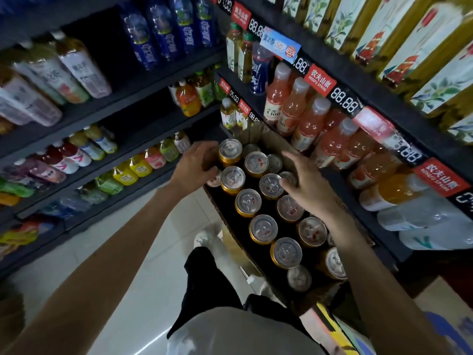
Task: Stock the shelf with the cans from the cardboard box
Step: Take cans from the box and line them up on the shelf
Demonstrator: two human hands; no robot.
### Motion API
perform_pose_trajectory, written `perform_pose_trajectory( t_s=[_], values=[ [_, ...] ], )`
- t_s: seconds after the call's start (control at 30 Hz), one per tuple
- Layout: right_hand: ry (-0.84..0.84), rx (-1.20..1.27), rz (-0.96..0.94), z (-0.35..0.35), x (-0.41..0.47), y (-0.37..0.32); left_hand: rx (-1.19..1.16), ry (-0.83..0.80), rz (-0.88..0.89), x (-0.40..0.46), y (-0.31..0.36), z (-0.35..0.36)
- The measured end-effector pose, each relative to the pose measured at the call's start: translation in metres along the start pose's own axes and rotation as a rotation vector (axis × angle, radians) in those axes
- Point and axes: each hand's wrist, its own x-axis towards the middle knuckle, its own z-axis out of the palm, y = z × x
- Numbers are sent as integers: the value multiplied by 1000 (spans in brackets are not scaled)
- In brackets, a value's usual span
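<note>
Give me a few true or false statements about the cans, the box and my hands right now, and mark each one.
1. The cans stand upright with gold rims. True.
2. The cardboard box holds only one can. False: it holds many, in rows.
3. The left hand is at the box's far left corner. True.
4. The right hand is lifting a bottle off a shelf. False: it is down among the can tops.
5. Orange drink bottles stand right of the box. True.

This is a shop's drinks aisle. Left of the left hand [194, 166], dark shelves [143, 80] carry rows of bottled drinks [76, 65]; right of the right hand [307, 185], orange juice bottles [307, 124] stand behind red brand tags [319, 82] and digital price labels [344, 99].
</note>
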Motion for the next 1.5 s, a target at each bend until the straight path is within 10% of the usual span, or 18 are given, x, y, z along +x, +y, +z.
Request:
perform_pose_trajectory(
  t_s=[0.3,0.83,1.23,1.5],
  values=[
    [-102,-210,344,65,55,-18,373,-574,407,103,-33,12],
    [163,-155,511,90,64,-20,196,-520,574,123,-41,15],
    [499,525,469,30,43,-56,-709,-261,-38,99,8,-36],
    [432,1095,394,-58,9,-96,-1062,-290,-42,78,96,-73]
  ],
)
